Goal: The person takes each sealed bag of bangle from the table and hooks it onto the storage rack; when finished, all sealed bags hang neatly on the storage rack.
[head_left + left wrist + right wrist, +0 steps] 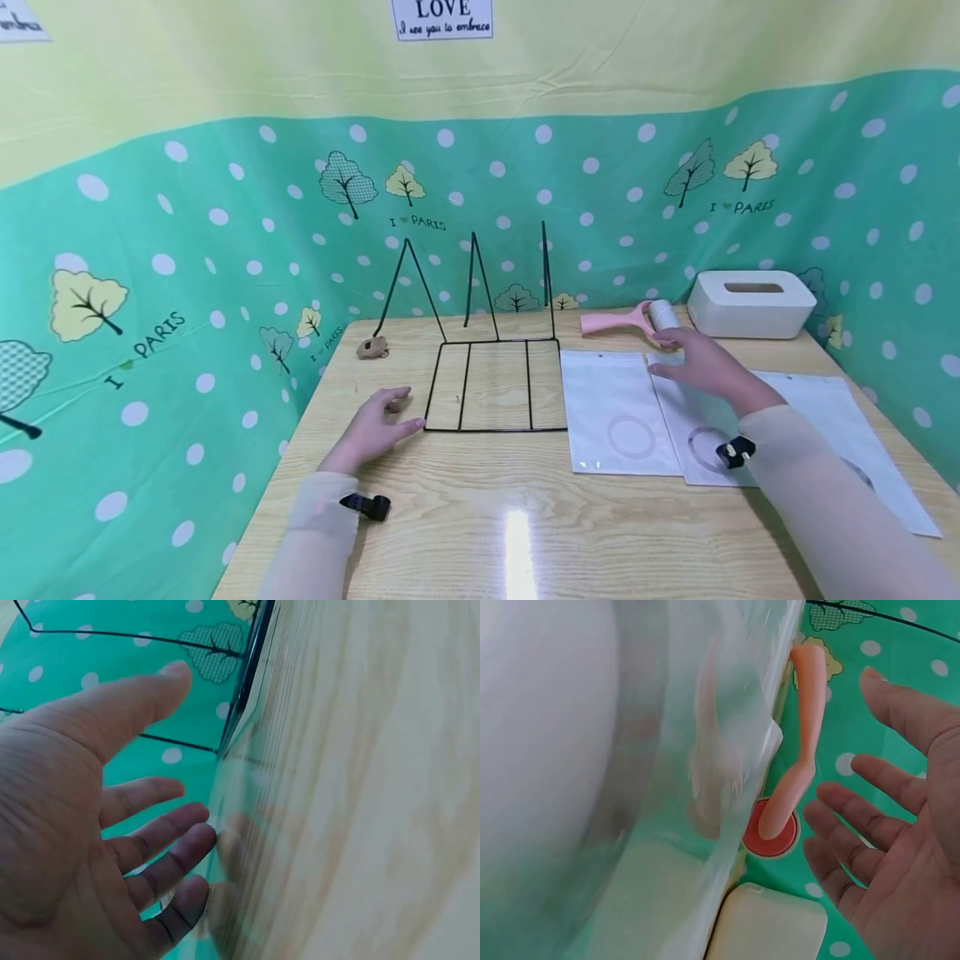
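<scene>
My left hand (375,427) hovers at the front left corner of a black wire rack (495,431), its fingers loosely spread. In the left wrist view, the thumb and fingers hold nothing. My right hand (703,367) is over flat white plastic pouches (606,387), close to a pink-handled lint roller (611,322) with a white roll. The right wrist view shows those fingers apart from the roller's handle (812,697), with nothing in them. Three pointed wire dividers rise at the rack's back.
Behind the right hand sits a white tissue box (750,308). A small brown object (371,347), its kind unclear, lies at the back left of the wooden table (442,517). A green dotted curtain (247,200) encloses the back and sides.
</scene>
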`<state>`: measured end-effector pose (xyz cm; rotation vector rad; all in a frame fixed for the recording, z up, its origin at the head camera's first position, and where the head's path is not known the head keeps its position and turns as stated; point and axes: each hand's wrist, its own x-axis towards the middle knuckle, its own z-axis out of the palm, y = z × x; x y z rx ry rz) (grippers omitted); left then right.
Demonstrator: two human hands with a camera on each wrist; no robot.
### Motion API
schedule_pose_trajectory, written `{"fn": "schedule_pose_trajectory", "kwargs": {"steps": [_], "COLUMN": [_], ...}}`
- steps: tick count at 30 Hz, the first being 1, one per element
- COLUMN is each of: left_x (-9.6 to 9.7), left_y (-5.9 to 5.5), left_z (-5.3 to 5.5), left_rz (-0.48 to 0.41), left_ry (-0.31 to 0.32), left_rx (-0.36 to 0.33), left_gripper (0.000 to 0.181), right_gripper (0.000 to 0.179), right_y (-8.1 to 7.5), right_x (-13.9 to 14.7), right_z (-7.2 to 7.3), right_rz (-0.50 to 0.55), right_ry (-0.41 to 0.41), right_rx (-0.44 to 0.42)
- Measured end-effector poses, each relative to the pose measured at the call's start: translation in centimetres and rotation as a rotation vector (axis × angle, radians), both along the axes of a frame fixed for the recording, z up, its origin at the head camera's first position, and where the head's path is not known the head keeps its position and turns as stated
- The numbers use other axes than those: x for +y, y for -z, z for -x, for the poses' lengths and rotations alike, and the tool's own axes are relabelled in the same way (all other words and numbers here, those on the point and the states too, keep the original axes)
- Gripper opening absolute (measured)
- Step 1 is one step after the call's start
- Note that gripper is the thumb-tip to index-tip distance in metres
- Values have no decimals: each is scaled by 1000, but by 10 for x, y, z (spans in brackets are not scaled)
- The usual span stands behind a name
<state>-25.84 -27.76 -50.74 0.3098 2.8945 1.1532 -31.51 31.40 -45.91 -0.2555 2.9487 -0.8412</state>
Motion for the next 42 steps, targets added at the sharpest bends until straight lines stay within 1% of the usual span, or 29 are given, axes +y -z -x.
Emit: {"fn": "schedule_pose_trajectory", "kwargs": {"steps": [4, 9, 14, 20, 26, 35, 42], "left_x": [5, 9, 12, 15, 18, 19, 19], "left_y": [1, 5, 9, 10, 11, 14, 15], "left_z": [-1, 0, 1, 0, -1, 0, 1], "left_rz": [-7, 2, 15, 3, 14, 11, 5], "left_ry": [2, -7, -9, -1, 6, -3, -7], "left_rx": [1, 2, 4, -17, -12, 5, 5], "left_gripper": [72, 69, 66, 62, 59, 53, 51], "right_gripper": [77, 74, 69, 60, 54, 57, 58], "right_y": [1, 5, 7, 14, 19, 18, 20], "right_x": [-5, -13, -21, -27, -34, -39, -44], "right_z": [7, 16, 22, 30, 35, 39, 48], "right_rz": [20, 42, 41, 31, -34, -114, -182], "right_ry": [-17, -25, -42, -53, -36, -33, -27], "right_rx": [-4, -46, -69, -76, -57, -18, 4]}}
